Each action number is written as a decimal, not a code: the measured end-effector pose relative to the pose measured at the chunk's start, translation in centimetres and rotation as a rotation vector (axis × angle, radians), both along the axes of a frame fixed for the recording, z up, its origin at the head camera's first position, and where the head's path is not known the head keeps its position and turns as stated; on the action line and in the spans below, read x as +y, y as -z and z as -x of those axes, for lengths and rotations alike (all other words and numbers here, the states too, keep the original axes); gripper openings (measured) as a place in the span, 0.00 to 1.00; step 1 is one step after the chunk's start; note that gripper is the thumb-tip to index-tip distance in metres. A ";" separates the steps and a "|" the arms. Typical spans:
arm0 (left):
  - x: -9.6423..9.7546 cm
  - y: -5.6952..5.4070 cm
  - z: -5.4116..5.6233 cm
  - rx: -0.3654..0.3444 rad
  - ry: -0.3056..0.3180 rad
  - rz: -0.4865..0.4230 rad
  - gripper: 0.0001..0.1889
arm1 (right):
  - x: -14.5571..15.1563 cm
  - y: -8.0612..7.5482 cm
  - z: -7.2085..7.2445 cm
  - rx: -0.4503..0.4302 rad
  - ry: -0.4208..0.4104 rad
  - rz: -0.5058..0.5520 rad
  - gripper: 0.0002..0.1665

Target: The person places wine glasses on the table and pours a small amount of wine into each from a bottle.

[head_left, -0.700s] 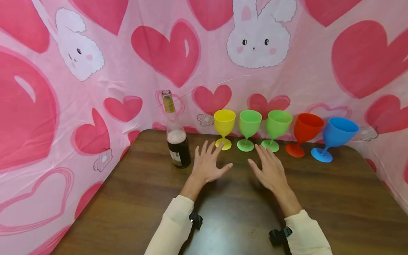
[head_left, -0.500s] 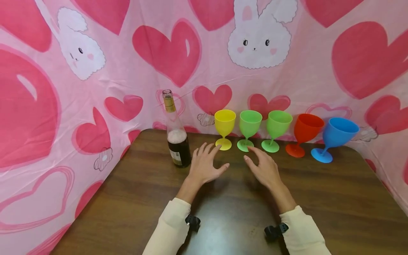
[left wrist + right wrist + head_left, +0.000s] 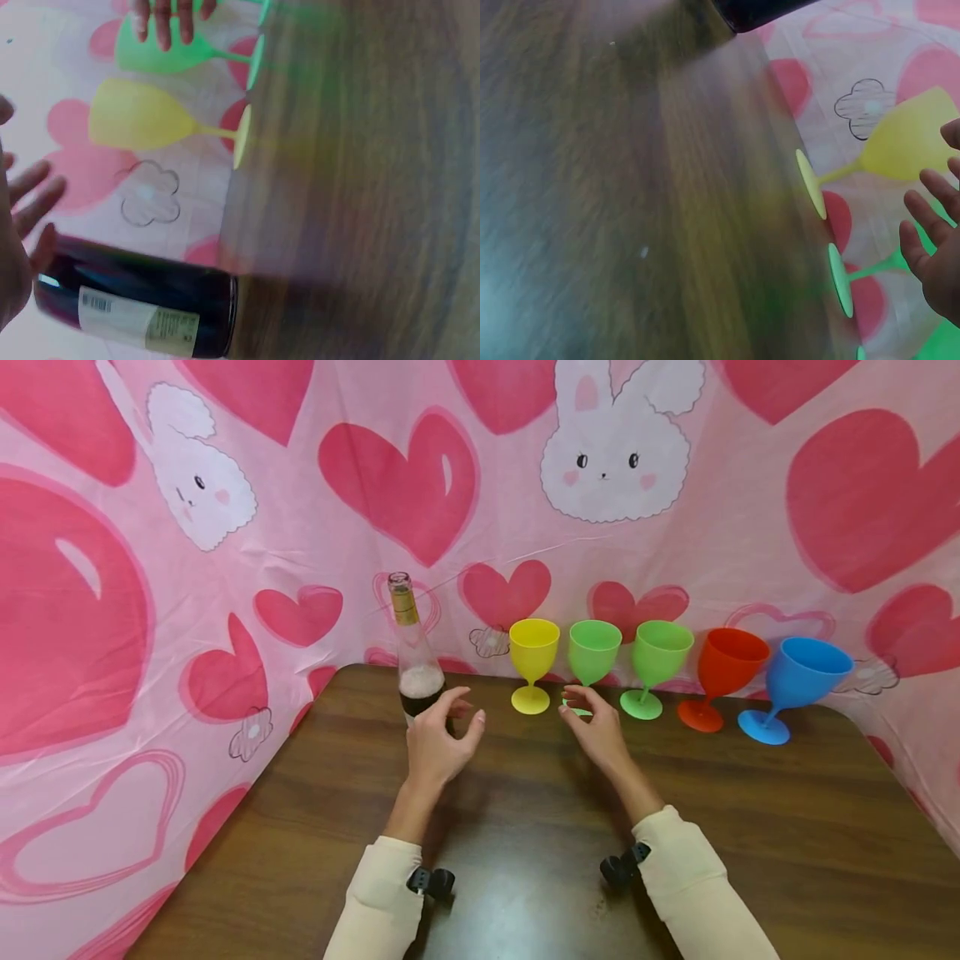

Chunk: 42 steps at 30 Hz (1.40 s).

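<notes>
My left hand (image 3: pixel 437 742) hovers in front of a glass bottle (image 3: pixel 417 653) of dark liquid with a gold neck wrap, covering its lower part in the head view. Its fingers are loosely bent and hold nothing. The bottle's pale label (image 3: pixel 139 319) shows in the left wrist view. Over the table, my right hand (image 3: pixel 597 735) is held with bent fingers and nothing in them. It partly hides the foot of a green goblet (image 3: pixel 594 647). A yellow goblet (image 3: pixel 534 647) stands upright between the bottle and that green one.
Farther right along the back edge stand another green goblet (image 3: pixel 660 652), a red goblet (image 3: pixel 729 660) and a blue goblet (image 3: pixel 806 672). The brown wooden table (image 3: pixel 517 877) lies under them. A pink cloth (image 3: pixel 495 493) with hearts and rabbits hangs close behind.
Both hands have moved left, and their spread fingers have bent more. The left hand now overlaps the bottle in the head view. The bottle and goblets have stayed in place.
</notes>
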State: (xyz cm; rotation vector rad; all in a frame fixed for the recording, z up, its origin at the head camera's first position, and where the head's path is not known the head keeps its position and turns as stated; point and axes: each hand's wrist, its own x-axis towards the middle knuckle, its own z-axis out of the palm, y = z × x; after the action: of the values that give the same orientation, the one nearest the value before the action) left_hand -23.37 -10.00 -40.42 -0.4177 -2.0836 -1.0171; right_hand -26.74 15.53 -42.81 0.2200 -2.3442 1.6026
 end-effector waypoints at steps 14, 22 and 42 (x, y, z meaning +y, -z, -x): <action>-2.9 1.2 1.5 -0.098 -0.151 -0.462 0.52 | -2.2 -1.3 4.2 -0.082 -0.108 -0.038 0.47; -4.3 2.5 3.2 -0.439 -0.037 -0.447 0.65 | -2.9 -1.6 6.2 -0.122 -0.116 0.025 0.56; -5.4 4.1 5.7 -0.477 0.038 -0.484 0.68 | -5.0 -2.0 10.5 -0.062 -0.065 0.388 0.55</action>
State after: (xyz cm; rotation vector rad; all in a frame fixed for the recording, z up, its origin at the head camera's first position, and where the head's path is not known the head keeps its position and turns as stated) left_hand -29.09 -15.39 -44.47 0.0407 -2.1291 -1.7194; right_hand -37.20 10.51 -40.77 0.1640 -2.0303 2.0792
